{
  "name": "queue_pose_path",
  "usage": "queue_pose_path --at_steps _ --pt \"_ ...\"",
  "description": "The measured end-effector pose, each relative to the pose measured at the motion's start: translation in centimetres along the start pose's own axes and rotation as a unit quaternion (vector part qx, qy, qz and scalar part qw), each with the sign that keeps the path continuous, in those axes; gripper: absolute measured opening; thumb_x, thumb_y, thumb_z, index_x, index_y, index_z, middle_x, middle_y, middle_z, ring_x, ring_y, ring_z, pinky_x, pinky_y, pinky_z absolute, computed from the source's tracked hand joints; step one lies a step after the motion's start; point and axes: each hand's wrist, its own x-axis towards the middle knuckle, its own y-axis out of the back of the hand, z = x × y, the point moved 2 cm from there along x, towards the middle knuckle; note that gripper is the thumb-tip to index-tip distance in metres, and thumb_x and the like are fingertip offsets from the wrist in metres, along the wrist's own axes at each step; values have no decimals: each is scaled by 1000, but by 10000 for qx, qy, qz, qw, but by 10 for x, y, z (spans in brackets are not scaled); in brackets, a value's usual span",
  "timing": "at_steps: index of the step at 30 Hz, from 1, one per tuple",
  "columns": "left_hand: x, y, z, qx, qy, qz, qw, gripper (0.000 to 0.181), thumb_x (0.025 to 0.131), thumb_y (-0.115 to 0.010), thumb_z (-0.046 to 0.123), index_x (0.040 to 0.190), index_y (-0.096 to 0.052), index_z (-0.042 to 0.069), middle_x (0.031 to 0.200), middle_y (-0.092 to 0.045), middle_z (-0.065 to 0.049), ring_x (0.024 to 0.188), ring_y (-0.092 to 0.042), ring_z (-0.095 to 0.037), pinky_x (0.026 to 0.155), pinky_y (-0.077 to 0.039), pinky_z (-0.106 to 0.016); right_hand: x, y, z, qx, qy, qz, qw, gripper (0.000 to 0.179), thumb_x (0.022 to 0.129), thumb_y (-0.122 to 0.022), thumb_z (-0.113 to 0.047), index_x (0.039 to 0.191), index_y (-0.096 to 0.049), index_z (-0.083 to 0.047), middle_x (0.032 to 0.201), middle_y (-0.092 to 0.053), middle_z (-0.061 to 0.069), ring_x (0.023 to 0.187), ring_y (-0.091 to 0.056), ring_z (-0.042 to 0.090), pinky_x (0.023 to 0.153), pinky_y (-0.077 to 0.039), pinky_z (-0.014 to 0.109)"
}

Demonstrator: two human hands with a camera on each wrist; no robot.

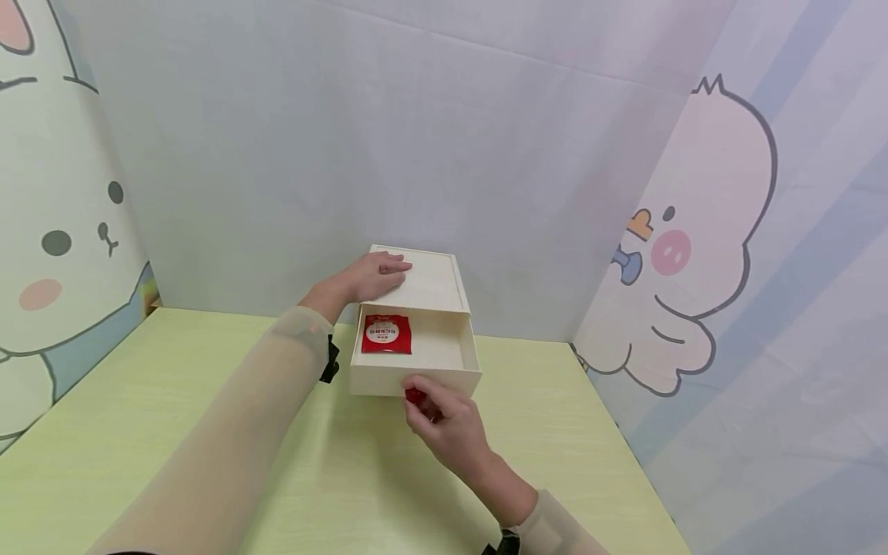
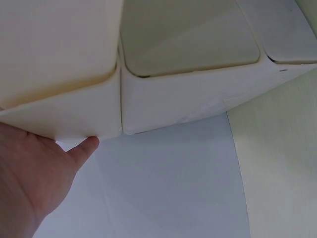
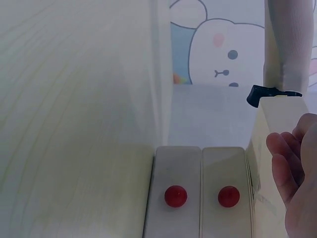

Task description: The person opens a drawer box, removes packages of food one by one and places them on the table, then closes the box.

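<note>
A white drawer cabinet (image 1: 419,279) stands on the table with its top drawer (image 1: 444,343) pulled out toward me. Inside that drawer, at its left side, lies a red packet (image 1: 398,339) with a white round label. My left hand (image 1: 375,276) rests on the cabinet's top, fingers pointing right; the left wrist view shows this hand (image 2: 42,171) along the cabinet's edge. At the drawer's front, my right hand (image 1: 451,424) pinches its red knob (image 1: 415,395) between thumb and fingers. In the right wrist view the right hand (image 3: 297,173) is partly cut off.
Two lower drawers with red knobs (image 3: 176,196) are closed below the top one. The pale yellow-green table (image 1: 548,439) extends around the cabinet. Behind it hangs a light curtain (image 1: 277,154), with cartoon animals printed on the side panels.
</note>
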Motion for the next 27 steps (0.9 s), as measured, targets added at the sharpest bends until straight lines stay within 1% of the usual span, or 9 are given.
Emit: queue_pose_path --at_steps 8,10,21,27 --pt "0 0 0 5 -24 11 10000 55 114 -46 38 165 -51 19 182 -32 -10 172 -16 -39 138 -18 -62 -2 0 -1 -40 297 82 9995 33 88 -80 12 116 -75 -4 88 -76 6 63 -61 4 58 -53 9" --pt "0 0 0 -10 -18 9 10000 55 114 -46 39 165 -52 19 182 -32 -10 172 -16 -39 138 -18 -62 -2 -1 -1 -14 319 77 9995 33 88 -80 13 116 -75 -4 88 -76 6 63 -61 4 58 -54 9" --pt "1 -1 -1 -34 -13 16 10000 55 114 -46 40 165 -53 20 181 -32 -10 171 -18 -40 138 -19 -63 -5 0 -5 62 339 103 9994 33 87 -79 14 115 -74 -3 88 -76 6 63 -63 5 58 -54 9" --pt "1 -1 0 -72 -27 33 10000 55 114 -46 39 165 -53 20 182 -32 -9 171 -17 -39 138 -18 -62 -6 1 -6 70 250 34 9997 33 88 -79 13 116 -74 -5 88 -75 6 63 -61 2 58 -53 9"
